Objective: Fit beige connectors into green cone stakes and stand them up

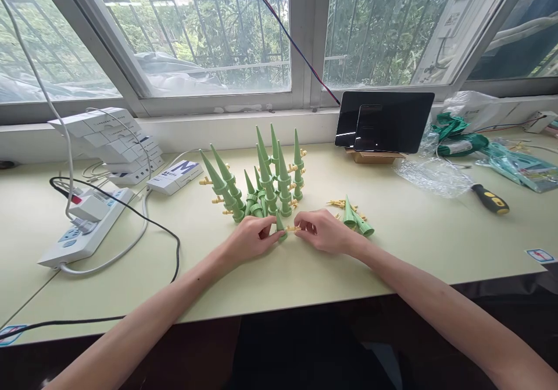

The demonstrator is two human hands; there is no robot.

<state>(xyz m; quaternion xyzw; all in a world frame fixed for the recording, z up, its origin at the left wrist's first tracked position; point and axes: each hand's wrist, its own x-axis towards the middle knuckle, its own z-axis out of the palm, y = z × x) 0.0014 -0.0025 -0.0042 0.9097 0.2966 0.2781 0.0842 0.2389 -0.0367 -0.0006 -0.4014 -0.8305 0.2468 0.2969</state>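
Note:
My left hand (253, 238) is closed around a small green plastic cone spike (280, 225) that stands upright on the pale green table (305, 262). My right hand (321, 231) pinches a small yellow connector piece (293, 228) against the side of that cone. Just behind my hands stands a cluster of several upright green cone spikes (265, 175), some stacked, with yellow connectors on their sides. To the right of my right hand lie loose green cones (356, 220) and small yellow connectors (342, 204).
A white power strip (82, 227) with plugs and cables sits at the left, beside stacked white boxes (113, 140). A dark tablet and phone (383, 121) lean at the back. A yellow-handled screwdriver (490, 198), clear plastic bags (431, 175) and green items (457, 134) lie at the right.

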